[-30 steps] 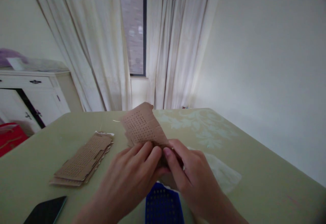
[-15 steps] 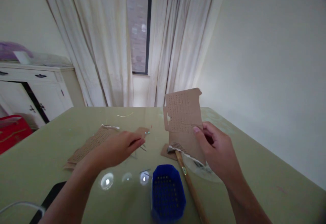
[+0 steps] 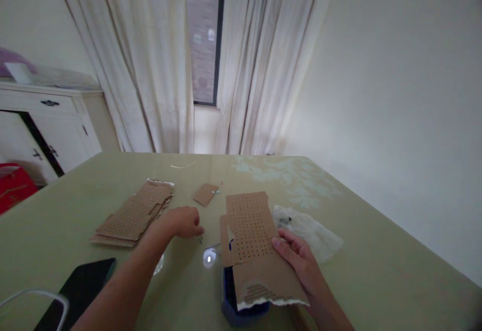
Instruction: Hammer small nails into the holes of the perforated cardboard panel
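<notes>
My right hand [image 3: 299,258] grips the right edge of a brown cardboard piece [image 3: 251,230] with rows of small holes and a torn lower edge. The cardboard is tilted over a blue plastic basket [image 3: 244,316] and hides most of it. My left hand [image 3: 188,223] is closed in a pinch low over the table, left of the cardboard. Thin metal pins [image 3: 200,239] stick out below its fingertips. Another thin pin [image 3: 213,246] lies on the table near the basket. Under my right forearm, a wooden handle [image 3: 299,318] shows only in part.
A stack of perforated cardboard [image 3: 133,210] lies at left, with a small cardboard scrap [image 3: 206,194] behind my left hand. A clear plastic bag [image 3: 309,230] is at right. Near my left forearm are a black flat device [image 3: 81,286] and a white cable [image 3: 41,292].
My right hand has lowered the cardboard toward me, over the basket, covering it and the hammer. My left hand has drawn slightly back toward me with the pins. The view has shifted slightly.
</notes>
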